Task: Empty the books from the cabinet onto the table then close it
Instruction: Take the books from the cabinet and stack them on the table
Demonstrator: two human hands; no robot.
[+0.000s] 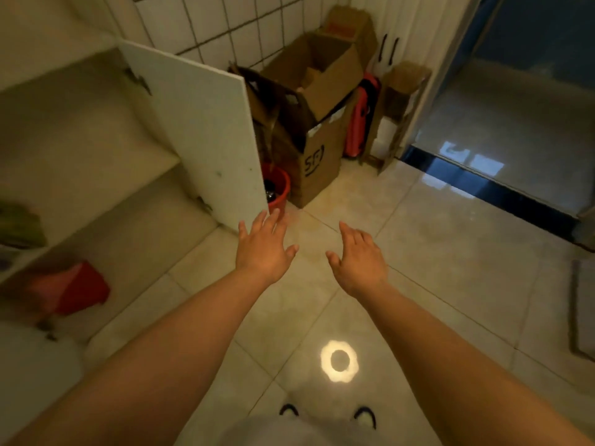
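Head view: left hand [262,249], right hand [357,257] spread, empty; cabinet door [199,136] probably light, rigid, best pushed at free edge.

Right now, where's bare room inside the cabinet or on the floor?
Free: upper shelf beside the open door; floor tiles ahead of both open hands, left, right. Crowded: corner with cardboard boxes and red bucket; lower shelf's left end.

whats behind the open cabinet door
Behind the open cabinet door stands a red bucket, partly covered by the door's edge, beside stacked cardboard boxes. The bucket's contents look dark and unclear; anything lower behind the door is hidden.
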